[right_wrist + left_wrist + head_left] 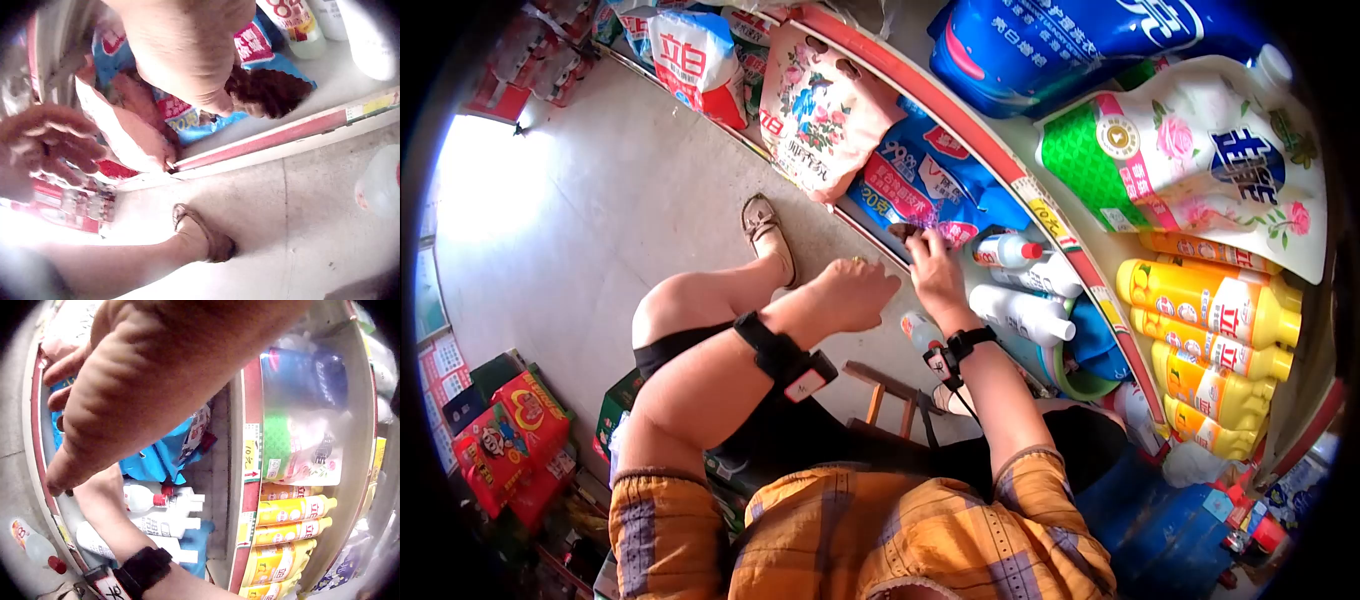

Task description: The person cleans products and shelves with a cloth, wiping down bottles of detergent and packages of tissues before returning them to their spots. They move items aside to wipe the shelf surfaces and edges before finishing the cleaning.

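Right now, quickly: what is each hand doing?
Left hand: loosely curled, holding nothing.
Right hand: grips a brown rag.

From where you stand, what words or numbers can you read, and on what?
"立白" on the white bag.
"20斤" on the blue bag.
"立" on the yellow bottles.
Probably "超能" on the pouch.
Too small or blurred to read: the shelf tags and the white bottles.
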Available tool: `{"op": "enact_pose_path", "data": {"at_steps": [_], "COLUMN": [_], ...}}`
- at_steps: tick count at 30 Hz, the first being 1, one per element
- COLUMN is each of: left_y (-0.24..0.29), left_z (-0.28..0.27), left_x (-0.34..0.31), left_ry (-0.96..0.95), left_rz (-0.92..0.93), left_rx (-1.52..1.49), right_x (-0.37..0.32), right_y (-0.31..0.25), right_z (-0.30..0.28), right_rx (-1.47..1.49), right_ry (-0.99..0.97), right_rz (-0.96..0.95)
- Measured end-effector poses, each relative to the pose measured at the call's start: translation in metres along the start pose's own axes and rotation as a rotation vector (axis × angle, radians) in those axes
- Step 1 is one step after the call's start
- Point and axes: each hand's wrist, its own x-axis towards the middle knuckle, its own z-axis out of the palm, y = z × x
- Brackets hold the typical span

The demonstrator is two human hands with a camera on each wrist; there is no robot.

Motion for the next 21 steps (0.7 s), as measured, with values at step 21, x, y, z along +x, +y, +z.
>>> {"op": "enact_pose_path", "data": {"at_steps": [21], "left_y": [0.019], "left_z": [0.01], "left_x": [0.009], "left_ry": [0.16], "left_rz": [0.077], "left_rx": [0.016], "right_x": [-0.034], "right_y": [0.015], "right_z": [0.032], "right_rx": [-0.01], "right_ry": [-0.401], "right_rz": [0.215]}}
